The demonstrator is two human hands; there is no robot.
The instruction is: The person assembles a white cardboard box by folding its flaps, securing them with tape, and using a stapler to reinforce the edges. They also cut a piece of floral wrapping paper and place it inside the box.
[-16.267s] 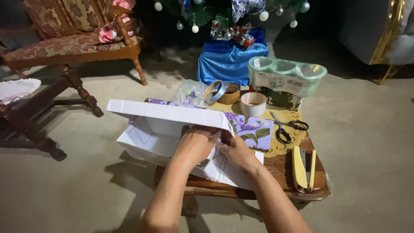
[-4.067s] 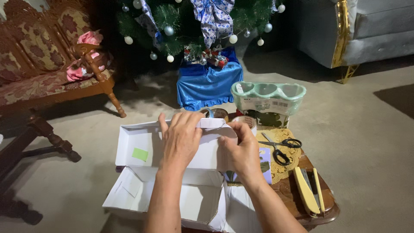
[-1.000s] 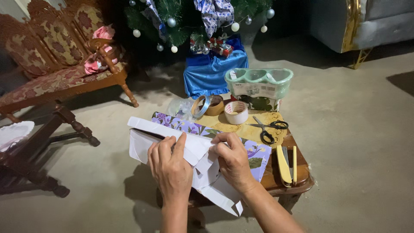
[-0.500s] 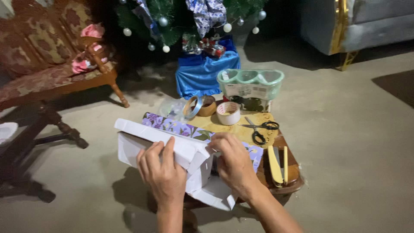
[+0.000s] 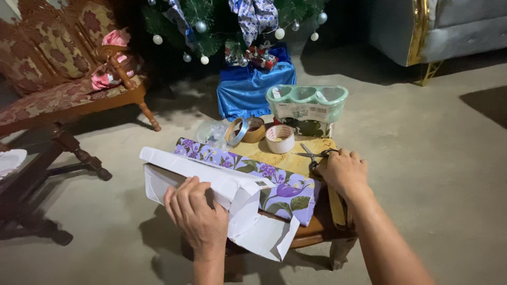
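Box: white cardboard box (image 5: pixel 211 184) at the surface's (image 5: pixel 317 232) left edge, over flowered paper (image 5: pixel 274 184).
Left hand (image 5: pixel 198 214): fingers curled, holding its side.
Right hand (image 5: pixel 343 170): closing over scissors (image 5: pixel 314 156).
Handling: probably light, flimsy; grip folded edges.

A single head-worn camera looks steeply down and forward from above the person's forearms, close over the small brown wooden desk (image 5: pixel 317 235), which fills the lower middle of the view. Farther off, the upper edge takes in the decorated green Christmas tree (image 5: pixel 211 21) (only its lower branches), with bare grey floor (image 5: pixel 449 158) on either side.
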